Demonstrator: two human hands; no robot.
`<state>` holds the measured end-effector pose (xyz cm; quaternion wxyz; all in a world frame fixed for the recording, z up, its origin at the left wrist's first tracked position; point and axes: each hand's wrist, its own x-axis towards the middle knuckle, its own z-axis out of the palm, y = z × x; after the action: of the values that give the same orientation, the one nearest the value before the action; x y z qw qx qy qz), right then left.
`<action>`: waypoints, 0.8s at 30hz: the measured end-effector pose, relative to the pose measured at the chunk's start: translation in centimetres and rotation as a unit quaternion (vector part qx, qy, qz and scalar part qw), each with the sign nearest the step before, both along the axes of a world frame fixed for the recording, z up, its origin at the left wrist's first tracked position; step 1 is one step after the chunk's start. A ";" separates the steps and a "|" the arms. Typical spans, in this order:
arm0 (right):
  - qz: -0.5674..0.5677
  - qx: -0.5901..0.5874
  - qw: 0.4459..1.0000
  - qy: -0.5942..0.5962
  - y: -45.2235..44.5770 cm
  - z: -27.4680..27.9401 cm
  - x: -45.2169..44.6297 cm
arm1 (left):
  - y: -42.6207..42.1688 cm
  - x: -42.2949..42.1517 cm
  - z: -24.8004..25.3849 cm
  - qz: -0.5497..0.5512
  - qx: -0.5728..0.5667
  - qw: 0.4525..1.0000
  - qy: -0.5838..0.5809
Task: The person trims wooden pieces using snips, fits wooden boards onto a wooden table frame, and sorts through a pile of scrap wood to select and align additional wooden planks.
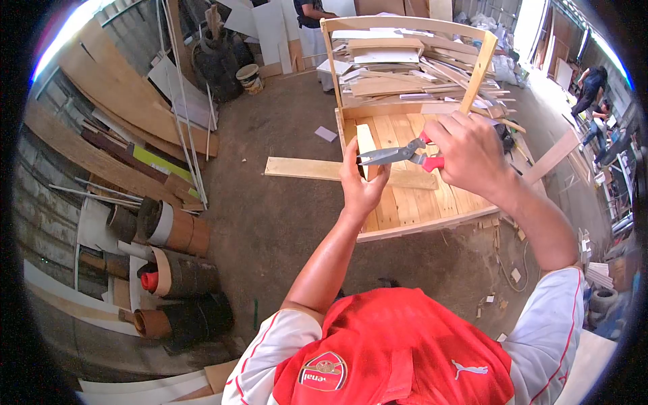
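My left hand [362, 189] is raised over the wooden frame, thumb and fingers closed around a short pale wood strip [366, 140] that stands nearly upright. In my right hand [470, 156] is a pair of red-handled tin snips [395, 155], its long grey blades pointing left. The blade tips cross in front of the strip, close to my left fingers; whether they grip anything there I cannot make out. Beneath both hands lies a large wooden frame with a slatted base [405, 210] and an upright arched end. A loose board [304, 169] rests across its left edge.
Stacked offcuts [391, 84] lie behind the frame. Rolled sheets [182, 270] and leaning panels [111, 88] line the left wall. A bucket [250, 79] stands at the back left. One person [312, 13] is at the back, others [592, 88] at far right.
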<state>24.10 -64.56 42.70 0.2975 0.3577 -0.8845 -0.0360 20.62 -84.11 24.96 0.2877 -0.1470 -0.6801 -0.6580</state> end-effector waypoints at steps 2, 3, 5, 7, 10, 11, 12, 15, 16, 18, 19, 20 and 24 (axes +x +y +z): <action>-0.011 0.003 1.000 -0.008 0.1 0.2 0.1 | 0.1 0.1 0.1 -0.011 0.011 1.000 -0.011; -0.018 0.004 1.000 -0.019 0.1 0.2 0.2 | 0.1 0.2 0.3 -0.015 0.012 1.000 -0.010; -0.032 0.006 0.999 -0.040 0.2 0.1 0.1 | 0.2 0.2 0.5 -0.010 0.005 1.000 0.004; -0.055 0.002 0.996 -0.065 0.5 -0.2 -0.1 | 0.4 0.2 0.6 0.008 -0.008 1.000 0.029; -0.070 -0.014 0.993 -0.092 0.9 -0.6 -0.4 | 0.4 0.8 1.9 0.009 -0.033 0.998 0.044; -0.071 -0.020 0.993 -0.097 0.9 -0.5 -0.4 | 0.4 0.6 1.8 -0.001 -0.028 0.999 0.034; -0.050 -0.054 0.993 -0.091 0.9 -0.3 -0.5 | 0.4 0.4 1.5 -0.010 -0.021 0.999 0.022; -0.001 -0.114 0.990 -0.087 1.1 0.3 -0.4 | 0.6 0.1 0.8 -0.014 -0.016 1.000 0.023; 0.007 -0.107 0.990 -0.093 1.4 0.1 -0.4 | 0.6 0.0 0.7 -0.010 -0.016 0.999 0.030; 0.007 -0.087 0.990 -0.113 1.5 0.0 -0.1 | 0.6 -0.1 0.7 -0.011 -0.020 0.999 0.028; -0.001 -0.073 0.989 -0.127 1.3 0.4 0.3 | 0.6 0.0 0.9 -0.023 -0.010 0.999 0.021; -0.009 -0.059 0.988 -0.142 1.1 0.5 0.4 | 0.6 0.1 1.1 -0.036 0.000 0.999 0.013; -0.017 -0.033 0.992 -0.119 0.8 0.2 0.5 | 0.5 0.1 1.0 -0.030 -0.007 1.000 0.002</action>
<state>24.60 -63.80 42.92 0.2010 0.3343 -0.9203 0.0313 20.77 -83.57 25.93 0.2682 -0.1704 -0.6792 -0.6616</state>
